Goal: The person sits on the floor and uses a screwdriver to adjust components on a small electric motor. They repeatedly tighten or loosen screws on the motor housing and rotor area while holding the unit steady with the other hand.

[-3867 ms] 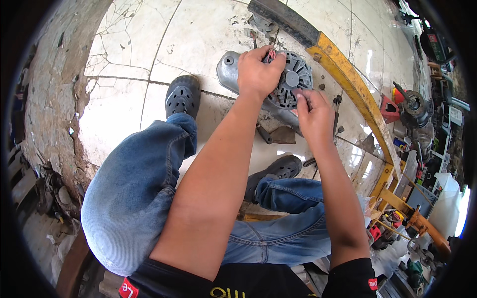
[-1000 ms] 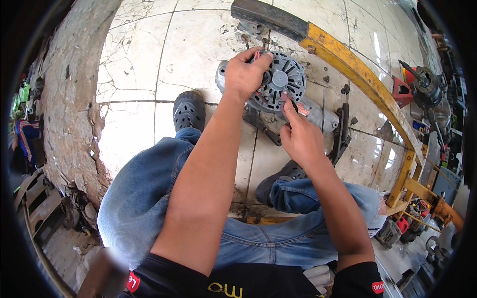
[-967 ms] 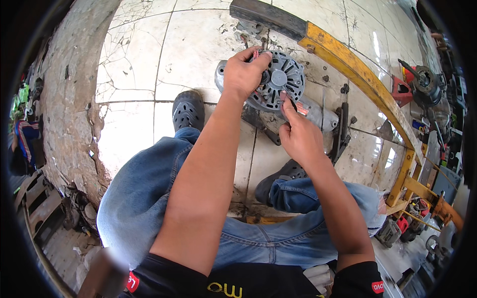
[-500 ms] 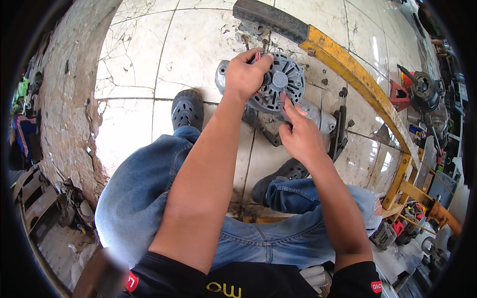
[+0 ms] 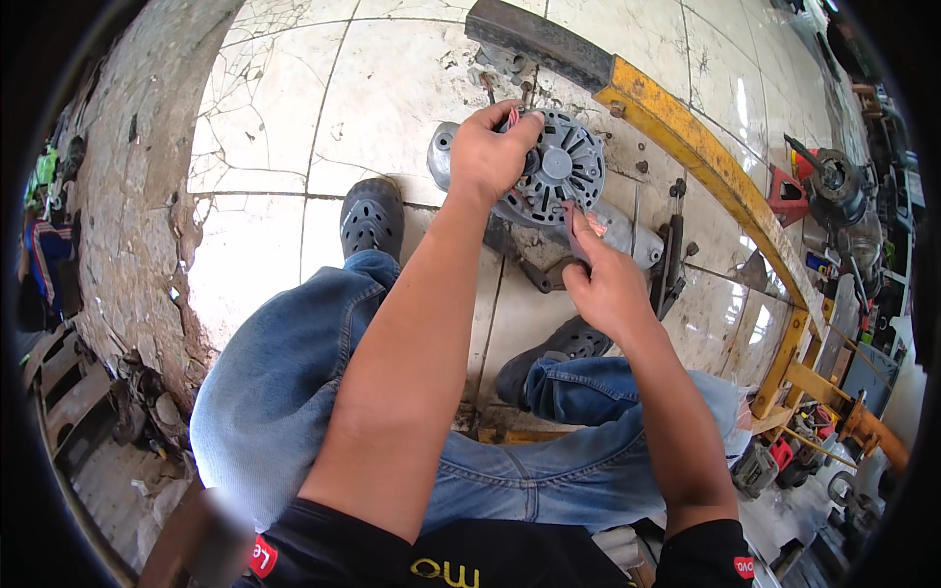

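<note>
A round grey alternator housing with slotted vents and a raised centre hub is tilted up over the floor. My left hand is closed on its upper left rim, thumb on the slotted face; a small reddish piece pokes out by its fingers. My right hand is at the lower rim, forefinger stretched against the edge. Under that finger is a thin pinkish-grey strip, pinched in the hand; its kind is not clear. Behind the housing lies a long silver metal casting, partly hidden.
A yellow and black metal frame arches over the right side. Dark metal bars and loose bolts lie right of the casting. My clog-shod feet flank the work on white cracked tiles. Tools and parts crowd the far right.
My right hand has slid slightly right and down along the housing's lower rim, with the strip. My left hand keeps its hold; the view has shifted a little.
</note>
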The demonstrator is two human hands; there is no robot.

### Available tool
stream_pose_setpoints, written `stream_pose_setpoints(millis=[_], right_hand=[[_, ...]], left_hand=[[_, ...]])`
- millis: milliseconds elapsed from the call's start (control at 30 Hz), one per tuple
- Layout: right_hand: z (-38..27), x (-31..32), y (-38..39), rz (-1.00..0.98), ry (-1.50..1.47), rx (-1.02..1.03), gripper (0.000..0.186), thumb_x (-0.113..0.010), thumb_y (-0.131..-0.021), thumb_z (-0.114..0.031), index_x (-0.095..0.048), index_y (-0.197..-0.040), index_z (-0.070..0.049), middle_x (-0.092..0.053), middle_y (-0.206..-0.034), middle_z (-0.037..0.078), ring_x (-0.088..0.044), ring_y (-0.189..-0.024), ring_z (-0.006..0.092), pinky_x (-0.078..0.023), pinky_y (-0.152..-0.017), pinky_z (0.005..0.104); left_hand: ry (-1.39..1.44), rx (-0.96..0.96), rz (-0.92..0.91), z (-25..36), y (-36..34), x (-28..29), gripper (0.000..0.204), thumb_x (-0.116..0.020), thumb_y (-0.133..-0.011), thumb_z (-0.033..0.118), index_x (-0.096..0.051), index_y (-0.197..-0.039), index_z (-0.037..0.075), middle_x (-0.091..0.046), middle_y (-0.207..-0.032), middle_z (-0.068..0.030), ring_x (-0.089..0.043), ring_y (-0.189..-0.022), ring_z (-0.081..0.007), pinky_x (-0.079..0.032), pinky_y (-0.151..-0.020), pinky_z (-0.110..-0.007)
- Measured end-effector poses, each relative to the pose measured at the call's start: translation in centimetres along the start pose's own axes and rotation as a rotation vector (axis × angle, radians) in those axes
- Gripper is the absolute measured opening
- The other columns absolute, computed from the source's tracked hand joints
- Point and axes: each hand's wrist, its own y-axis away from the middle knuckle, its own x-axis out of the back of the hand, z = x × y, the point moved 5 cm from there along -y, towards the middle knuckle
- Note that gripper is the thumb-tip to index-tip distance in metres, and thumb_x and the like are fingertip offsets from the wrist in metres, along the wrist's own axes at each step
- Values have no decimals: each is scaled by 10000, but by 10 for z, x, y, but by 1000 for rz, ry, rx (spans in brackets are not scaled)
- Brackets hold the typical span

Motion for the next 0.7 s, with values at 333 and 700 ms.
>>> stream_pose_setpoints(millis=[333,700], right_hand=[[4,-1,1,40,-19,59,725,-568,-825,-165,-435,-1532,-260,-703,-915,208,-672,-859,423,-534,-766,508],[4,-2,-4,100,22,82,711,-570,-818,-165,-466,-1517,-245,-691,-865,213,-666,-797,426,-529,-740,507]], left_hand=[[3,-5,-4,-2,-1,-1,603,-757,-792,414,-708,-1224,-5,-747,-1081,-177,-702,-1003,-250,-520,-920,-329],[23,1,4,1,-1,0,575,-767,-793,397,-718,-1195,-11,-751,-1027,-153,-700,-934,-221,-529,-881,-318]])
